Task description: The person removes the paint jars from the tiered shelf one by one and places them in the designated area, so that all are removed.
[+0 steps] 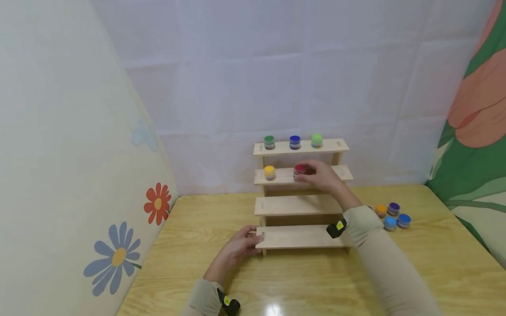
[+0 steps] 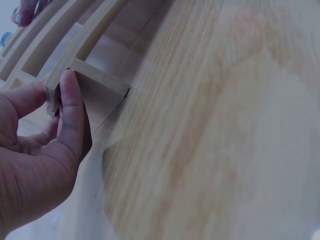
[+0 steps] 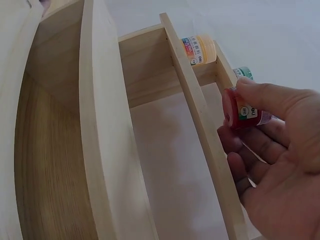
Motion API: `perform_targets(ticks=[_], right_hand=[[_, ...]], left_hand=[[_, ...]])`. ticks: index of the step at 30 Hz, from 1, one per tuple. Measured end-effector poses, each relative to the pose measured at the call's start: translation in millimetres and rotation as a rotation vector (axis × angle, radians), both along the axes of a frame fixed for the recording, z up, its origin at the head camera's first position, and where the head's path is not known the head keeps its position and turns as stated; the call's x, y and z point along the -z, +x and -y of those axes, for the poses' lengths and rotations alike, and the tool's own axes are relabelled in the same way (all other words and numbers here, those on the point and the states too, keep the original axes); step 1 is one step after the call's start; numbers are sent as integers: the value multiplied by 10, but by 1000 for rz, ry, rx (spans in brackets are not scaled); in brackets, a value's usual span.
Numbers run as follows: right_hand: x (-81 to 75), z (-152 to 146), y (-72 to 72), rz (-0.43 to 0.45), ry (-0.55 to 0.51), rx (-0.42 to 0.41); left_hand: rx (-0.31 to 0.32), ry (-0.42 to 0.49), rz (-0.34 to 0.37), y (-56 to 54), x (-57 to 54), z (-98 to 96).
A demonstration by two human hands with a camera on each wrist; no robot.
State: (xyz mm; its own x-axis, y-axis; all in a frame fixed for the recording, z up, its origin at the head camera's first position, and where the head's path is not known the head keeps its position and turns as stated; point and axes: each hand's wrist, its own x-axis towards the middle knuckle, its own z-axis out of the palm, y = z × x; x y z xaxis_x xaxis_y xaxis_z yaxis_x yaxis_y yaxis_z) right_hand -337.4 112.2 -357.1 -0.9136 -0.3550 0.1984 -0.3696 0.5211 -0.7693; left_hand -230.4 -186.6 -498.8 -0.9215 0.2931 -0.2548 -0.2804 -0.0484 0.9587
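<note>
A tiered wooden rack stands on the table. My left hand pinches the left end of its lowest shelf, thumb and fingers on either side of the board in the left wrist view. At the second shelf from the top, my right hand holds a small red paint jar between thumb and fingers. A yellow jar sits to the left on that same shelf. Along the top shelf are a dark green jar, a blue jar and a light green jar.
Right of the rack, an orange jar, a purple jar, a light blue jar and a darker blue jar cluster on the wood-grain table. A white cloth hangs behind; flower-printed panels flank both sides.
</note>
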Motion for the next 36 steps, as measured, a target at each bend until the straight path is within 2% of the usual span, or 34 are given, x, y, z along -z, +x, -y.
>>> perform_targets(ticks=[10, 17, 23, 29, 36], right_hand=[[15, -252, 206, -32, 0, 35], [81, -467, 371, -77, -11, 21], [185, -640, 508, -63, -13, 34], [218, -808, 647, -48, -3, 36], [338, -1044, 735, -18, -22, 33]], left_hand=[[-9, 4, 7, -40, -11, -27], [0, 1, -3, -40, -23, -20], [-2, -9, -5, -22, -6, 21], [-9, -21, -11, -19, -12, 36], [3, -26, -11, -18, -14, 19]])
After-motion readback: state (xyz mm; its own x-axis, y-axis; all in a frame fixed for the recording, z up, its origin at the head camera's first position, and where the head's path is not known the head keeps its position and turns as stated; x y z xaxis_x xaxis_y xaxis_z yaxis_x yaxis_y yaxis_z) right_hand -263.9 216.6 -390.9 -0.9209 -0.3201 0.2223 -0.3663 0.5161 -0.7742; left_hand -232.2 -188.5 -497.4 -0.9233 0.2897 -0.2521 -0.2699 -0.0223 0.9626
